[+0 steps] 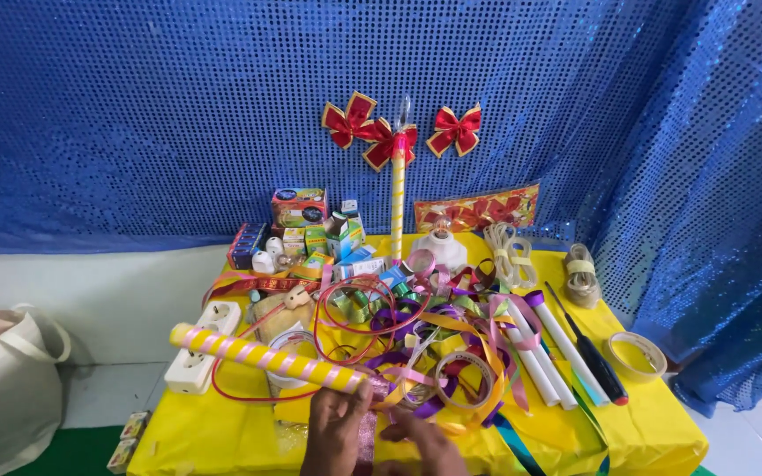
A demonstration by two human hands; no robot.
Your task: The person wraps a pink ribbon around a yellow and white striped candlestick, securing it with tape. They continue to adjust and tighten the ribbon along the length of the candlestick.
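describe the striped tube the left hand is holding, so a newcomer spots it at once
Start at the yellow table before the blue sequin backdrop. At its near edge, the left hand grips one end of the striped tube, which slants up-left toward a white power strip. Its twin stands upright at the back; this one lies flat.

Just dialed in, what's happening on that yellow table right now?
A person's two bare hands work at the near edge of the yellow table. The left hand grips the end of a tube wrapped in yellow and pink stripes, which lies slanted across a white power strip. The right hand sits beside it, at a pinkish strip of ribbon; what it pinches is unclear. A tangle of coloured ribbons, a tape roll and white tubes lie around.
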